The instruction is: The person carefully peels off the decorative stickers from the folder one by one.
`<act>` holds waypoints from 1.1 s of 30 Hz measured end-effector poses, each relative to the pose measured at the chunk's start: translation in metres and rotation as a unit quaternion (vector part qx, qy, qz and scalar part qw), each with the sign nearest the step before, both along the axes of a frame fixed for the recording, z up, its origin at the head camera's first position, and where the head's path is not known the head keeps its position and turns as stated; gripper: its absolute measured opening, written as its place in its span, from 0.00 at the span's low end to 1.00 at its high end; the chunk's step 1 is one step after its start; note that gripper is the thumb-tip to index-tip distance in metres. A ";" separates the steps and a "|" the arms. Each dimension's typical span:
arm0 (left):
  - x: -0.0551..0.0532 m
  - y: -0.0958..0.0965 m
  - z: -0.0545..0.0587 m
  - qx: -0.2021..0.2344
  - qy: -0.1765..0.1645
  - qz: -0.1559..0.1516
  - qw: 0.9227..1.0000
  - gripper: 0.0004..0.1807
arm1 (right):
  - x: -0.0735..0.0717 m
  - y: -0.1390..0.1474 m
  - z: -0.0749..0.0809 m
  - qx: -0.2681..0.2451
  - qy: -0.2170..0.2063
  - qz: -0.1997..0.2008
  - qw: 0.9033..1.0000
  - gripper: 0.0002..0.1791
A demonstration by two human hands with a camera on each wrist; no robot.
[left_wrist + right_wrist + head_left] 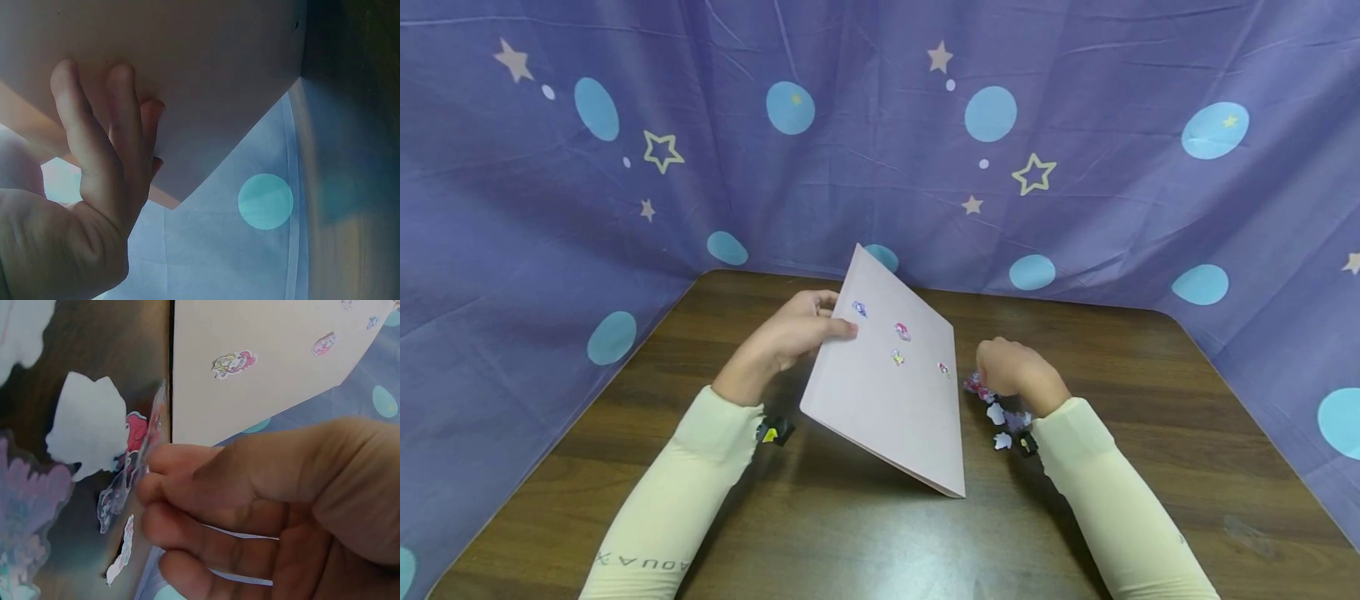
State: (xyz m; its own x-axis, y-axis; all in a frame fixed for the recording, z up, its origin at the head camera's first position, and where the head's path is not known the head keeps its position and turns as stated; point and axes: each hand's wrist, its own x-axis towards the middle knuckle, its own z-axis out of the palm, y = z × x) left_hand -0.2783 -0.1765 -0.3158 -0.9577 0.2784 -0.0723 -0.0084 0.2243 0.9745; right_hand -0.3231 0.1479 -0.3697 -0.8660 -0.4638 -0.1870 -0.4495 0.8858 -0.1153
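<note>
My left hand [792, 330] holds a thin pale pink folder [887, 400] by its left edge, thumb on the front face. Behind, the fingers [122, 119] lie against its back. The folder is tilted up, its lower right corner near the tabletop. Several small cartoon stickers [902, 332] are spread over its front. Right of the folder, my right hand [1017, 372] is low over a loose pile of stickers. The right wrist view shows its thumb and forefinger pinching the edge of a clear cartoon sticker [115, 499]. A white-backed sticker [87, 428] lies close by.
The brown wooden table [1150, 500] reaches back to a purple curtain [880, 167] with stars and blue ovals. More loose stickers [1002, 440] lie beside the right wrist. A faint clear scrap [1247, 533] is on the table at front right.
</note>
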 end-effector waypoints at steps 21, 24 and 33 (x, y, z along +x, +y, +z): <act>0.001 0.001 0.002 -0.005 0.001 0.002 1.000 0.23 | 0.004 -0.023 -0.007 -0.126 0.067 0.035 0.989 0.12; 0.001 0.002 0.002 -0.005 0.000 0.002 1.000 0.23 | 0.005 -0.025 -0.008 -0.131 0.070 0.039 0.988 0.13; 0.002 0.003 0.003 -0.007 -0.001 0.003 1.000 0.24 | 0.004 -0.030 -0.013 -0.128 0.097 0.038 0.986 0.18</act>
State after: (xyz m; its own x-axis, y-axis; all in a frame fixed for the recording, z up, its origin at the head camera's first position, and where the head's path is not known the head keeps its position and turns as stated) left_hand -0.2759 -0.1739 -0.3133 -0.9591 0.2723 -0.0778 -0.0114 0.2374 0.9713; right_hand -0.3186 0.1181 -0.3830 -0.8348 -0.5391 0.1115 -0.5492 0.8016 -0.2363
